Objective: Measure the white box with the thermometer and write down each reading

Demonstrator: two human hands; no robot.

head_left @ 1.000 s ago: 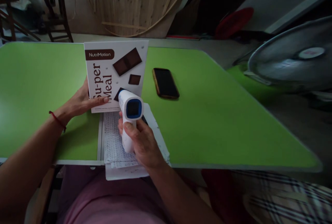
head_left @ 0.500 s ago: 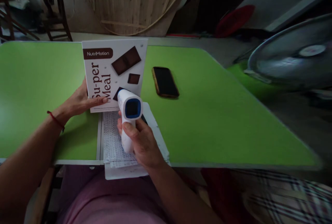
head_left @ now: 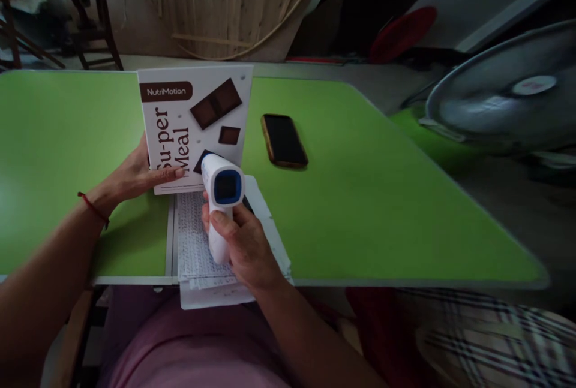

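Observation:
My left hand (head_left: 148, 172) is closed on the lower left of a white box (head_left: 216, 85) printed "NutriMotion Su-per Meal", thumb across its front and the other fingers mostly hidden behind. The box is held upright, its front towards me. In my right hand (head_left: 249, 247) is a white infrared thermometer (head_left: 220, 220) with a dark, blue-rimmed screen facing me. Its front end points at the lower part of the box; I cannot tell whether they touch. Below them, handwritten papers (head_left: 191, 238) lie over the table's near edge.
A smartphone (head_left: 284, 141) in a brownish case lies on the green table (head_left: 382, 196), right of the box. Beyond the table's right side stands a large fan (head_left: 490, 85). A wooden chair (head_left: 96, 28) is at the far left, and checked cloth (head_left: 495, 334) shows at lower right.
The whole view has shifted slightly, so everything appears a little further left. Both hands keep the same hold on the box and the thermometer.

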